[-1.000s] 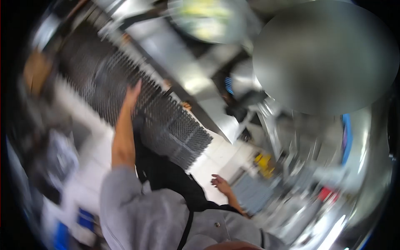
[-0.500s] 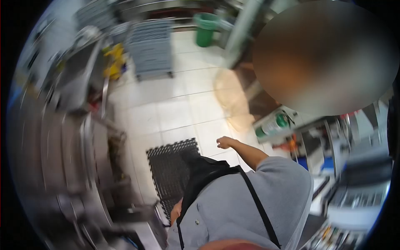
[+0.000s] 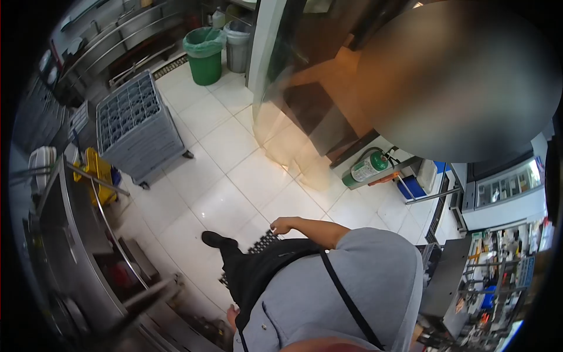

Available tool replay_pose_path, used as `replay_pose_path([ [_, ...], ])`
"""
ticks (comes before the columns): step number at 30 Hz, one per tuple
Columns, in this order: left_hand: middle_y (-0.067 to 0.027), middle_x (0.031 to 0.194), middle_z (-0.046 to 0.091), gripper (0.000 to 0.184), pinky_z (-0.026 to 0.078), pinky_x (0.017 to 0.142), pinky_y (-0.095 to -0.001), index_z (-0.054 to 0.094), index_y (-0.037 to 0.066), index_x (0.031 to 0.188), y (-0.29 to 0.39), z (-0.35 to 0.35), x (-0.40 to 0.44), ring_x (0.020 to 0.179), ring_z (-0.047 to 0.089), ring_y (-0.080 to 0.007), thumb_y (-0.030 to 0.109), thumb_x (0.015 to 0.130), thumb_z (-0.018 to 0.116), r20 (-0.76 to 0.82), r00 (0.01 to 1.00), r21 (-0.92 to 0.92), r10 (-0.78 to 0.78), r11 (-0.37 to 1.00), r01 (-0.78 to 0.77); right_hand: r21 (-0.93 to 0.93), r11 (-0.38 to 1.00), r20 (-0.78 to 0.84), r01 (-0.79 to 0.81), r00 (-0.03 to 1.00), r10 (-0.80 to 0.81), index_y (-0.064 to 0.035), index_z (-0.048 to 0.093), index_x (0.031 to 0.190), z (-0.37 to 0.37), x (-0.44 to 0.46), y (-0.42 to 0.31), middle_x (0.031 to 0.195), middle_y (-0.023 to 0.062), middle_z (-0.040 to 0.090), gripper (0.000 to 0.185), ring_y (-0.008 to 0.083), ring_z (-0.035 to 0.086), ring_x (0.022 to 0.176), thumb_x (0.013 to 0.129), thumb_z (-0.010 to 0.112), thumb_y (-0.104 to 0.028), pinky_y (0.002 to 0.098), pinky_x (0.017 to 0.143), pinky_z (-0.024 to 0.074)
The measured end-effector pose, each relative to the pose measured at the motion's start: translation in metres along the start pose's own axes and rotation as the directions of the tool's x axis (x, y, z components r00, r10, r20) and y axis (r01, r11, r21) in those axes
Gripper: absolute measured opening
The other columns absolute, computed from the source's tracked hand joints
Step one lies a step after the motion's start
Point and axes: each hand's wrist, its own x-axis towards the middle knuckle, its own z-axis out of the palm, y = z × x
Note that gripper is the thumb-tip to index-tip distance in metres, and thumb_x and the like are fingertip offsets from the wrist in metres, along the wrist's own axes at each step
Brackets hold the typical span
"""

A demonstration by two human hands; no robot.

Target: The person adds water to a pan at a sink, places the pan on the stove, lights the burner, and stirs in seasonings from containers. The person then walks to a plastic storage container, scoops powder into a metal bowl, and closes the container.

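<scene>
My right hand point(image 3: 282, 225) hangs in front of me with its fingers curled in, and nothing shows in it. Below it lies a black rubber floor mat point(image 3: 263, 242), mostly covered by my black apron point(image 3: 267, 264). My left hand point(image 3: 233, 317) is low at my left side, partly behind the apron; its fingers are too hidden to make out. One black shoe point(image 3: 218, 239) is on the white tiles, ahead of the mat.
A stack of grey glass racks point(image 3: 138, 126) on wheels stands ahead. Behind it are a green bin point(image 3: 204, 56) and a grey bin point(image 3: 237, 47). A steel counter point(image 3: 67, 217) runs along the left. To the right are a glass panel point(image 3: 281, 76) and a green fire extinguisher point(image 3: 368, 167).
My view has turned to the right and steadied, so the racks and bins appear further left. A shoe has come into view, stepping off the mat. My right hand has swung nearer my body.
</scene>
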Motion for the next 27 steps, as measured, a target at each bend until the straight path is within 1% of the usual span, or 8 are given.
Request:
replay_pose_path([
  [5, -0.0046, 0.093, 0.054, 0.032, 0.045, 0.073, -0.0347, 0.05, 0.014, 0.102, 0.149, -0.052, 0.025, 0.086, 0.053, -0.0195, 0.045, 0.094, 0.05, -0.021, 0.999, 0.323, 0.038, 0.946, -0.029, 0.052, 0.998, -0.113, -0.027, 0.993, 0.032, -0.0024, 0.06, 0.116, -0.106, 0.091, -0.062, 0.111, 0.0225, 0.063, 0.045, 0.0383, 0.059, 0.106, 0.084, 0.058, -0.034, 0.0448, 0.09, 0.0464],
  [12, -0.0084, 0.112, 0.056, 0.045, 0.045, 0.081, -0.0389, 0.049, 0.014, 0.124, 0.421, -0.107, 0.021, 0.101, 0.055, -0.0234, 0.048, 0.094, 0.05, -0.009, 0.954, 0.333, 0.3, 0.9, -0.28, 0.103, 0.995, -0.32, 0.004, 0.947, 0.03, -0.0013, 0.06, 0.114, -0.276, 0.2, -0.143, 0.108, 0.0229, 0.064, 0.043, 0.0388, 0.059, 0.104, 0.084, 0.057, -0.032, 0.0443, 0.09, 0.0464],
  [15, -0.01, 0.121, 0.055, 0.052, 0.045, 0.084, -0.0409, 0.045, 0.015, 0.134, 0.522, -0.118, 0.006, 0.108, 0.054, -0.0252, 0.048, 0.095, 0.049, 0.027, 0.935, 0.283, 0.352, 0.895, -0.345, -0.076, 0.961, -0.235, 0.264, 0.932, -0.275, -0.0002, 0.062, 0.108, -0.347, 0.276, -0.202, 0.104, 0.0241, 0.064, 0.041, 0.0392, 0.06, 0.099, 0.082, 0.057, -0.032, 0.0444, 0.086, 0.0472],
  [18, -0.0115, 0.134, 0.049, 0.06, 0.044, 0.086, -0.0432, 0.033, 0.017, 0.146, 0.594, -0.131, 0.01, 0.116, 0.051, -0.0271, 0.048, 0.096, 0.048, 0.074, 0.925, 0.223, 0.373, 0.898, -0.38, -0.125, 0.843, -0.242, 0.523, 0.808, -0.538, -0.0001, 0.063, 0.108, -0.417, 0.35, -0.289, 0.101, 0.0241, 0.065, 0.041, 0.0397, 0.061, 0.097, 0.082, 0.059, -0.032, 0.045, 0.084, 0.0476],
  [20, -0.0113, 0.129, 0.052, 0.056, 0.045, 0.085, -0.0412, 0.037, 0.016, 0.143, 0.604, -0.153, -0.005, 0.112, 0.053, -0.026, 0.045, 0.097, 0.048, -0.005, 0.885, -0.053, 0.465, 0.884, -0.465, -0.141, 0.802, -0.156, 0.58, 0.787, -0.597, -0.0004, 0.061, 0.112, -0.463, 0.353, -0.364, 0.103, 0.0232, 0.065, 0.043, 0.0394, 0.061, 0.098, 0.084, 0.059, -0.032, 0.045, 0.085, 0.0475],
  [22, -0.0113, 0.123, 0.057, 0.056, 0.047, 0.084, -0.0381, 0.039, 0.011, 0.142, 0.621, -0.169, -0.02, 0.106, 0.058, -0.0229, 0.043, 0.097, 0.048, -0.054, 0.857, -0.25, 0.513, 0.824, -0.509, -0.138, 0.664, -0.047, 0.735, 0.665, -0.746, -0.0015, 0.055, 0.123, -0.499, 0.388, -0.434, 0.107, 0.0215, 0.065, 0.047, 0.0374, 0.061, 0.1, 0.088, 0.058, -0.031, 0.0444, 0.086, 0.0474],
  [25, -0.0158, 0.127, 0.055, 0.049, 0.048, 0.089, -0.0383, 0.038, 0.003, 0.14, 0.66, -0.179, -0.095, 0.108, 0.059, -0.0251, 0.032, 0.101, 0.044, -0.291, 0.712, -0.414, 0.64, 0.587, -0.696, -0.108, 0.547, 0.273, 0.83, 0.554, -0.786, -0.0037, 0.052, 0.128, -0.545, 0.402, -0.544, 0.109, 0.0193, 0.063, 0.045, 0.0314, 0.062, 0.098, 0.09, 0.057, -0.028, 0.0409, 0.084, 0.0487],
  [27, -0.0185, 0.124, 0.055, 0.047, 0.048, 0.091, -0.0418, 0.039, 0.002, 0.137, 0.66, -0.207, -0.123, 0.11, 0.057, -0.0273, 0.031, 0.101, 0.043, -0.49, 0.55, -0.483, 0.676, 0.315, -0.817, -0.079, 0.395, 0.282, 0.915, 0.4, -0.872, -0.0027, 0.053, 0.127, -0.575, 0.385, -0.629, 0.104, 0.0169, 0.065, 0.04, 0.0278, 0.063, 0.095, 0.092, 0.057, -0.021, 0.0377, 0.084, 0.0487],
])
